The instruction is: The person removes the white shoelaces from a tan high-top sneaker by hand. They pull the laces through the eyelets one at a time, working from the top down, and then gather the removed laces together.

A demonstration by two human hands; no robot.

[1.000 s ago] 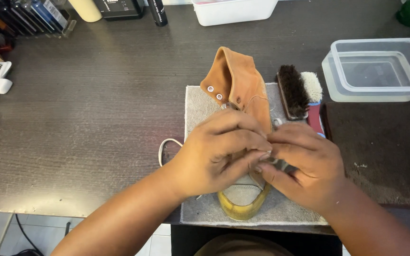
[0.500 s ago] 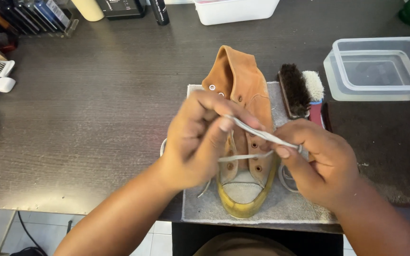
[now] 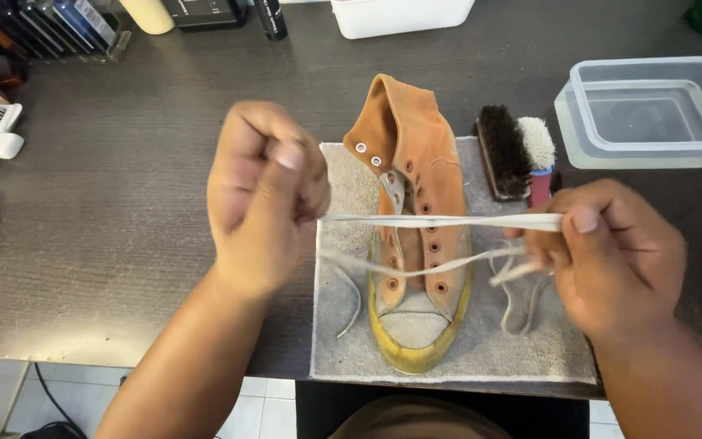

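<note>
A tan suede high-top shoe [image 3: 416, 154] with a yellowed rubber toe lies on a grey towel [image 3: 465, 358], toe toward me. A flat white shoelace [image 3: 448, 221] stretches taut across the shoe above its eyelets. My left hand [image 3: 262, 191] pinches one end of it at the shoe's left. My right hand [image 3: 611, 252] pinches the other end at the shoe's right, with loose loops of lace hanging beneath it. A second strand of lace runs lower across the eyelets between both hands.
Two shoe brushes, one dark [image 3: 501, 150] and one white [image 3: 538, 142], lie beside the shoe. A clear plastic tub [image 3: 652, 114] sits at the right. Bottles, a white container [image 3: 400, 16] and small tools [image 3: 2, 130] line the dark wooden table's [image 3: 107, 244] far and left sides.
My hands were together over the shoe's toe. They have moved apart to left and right, pulling the lace out taut across the shoe.
</note>
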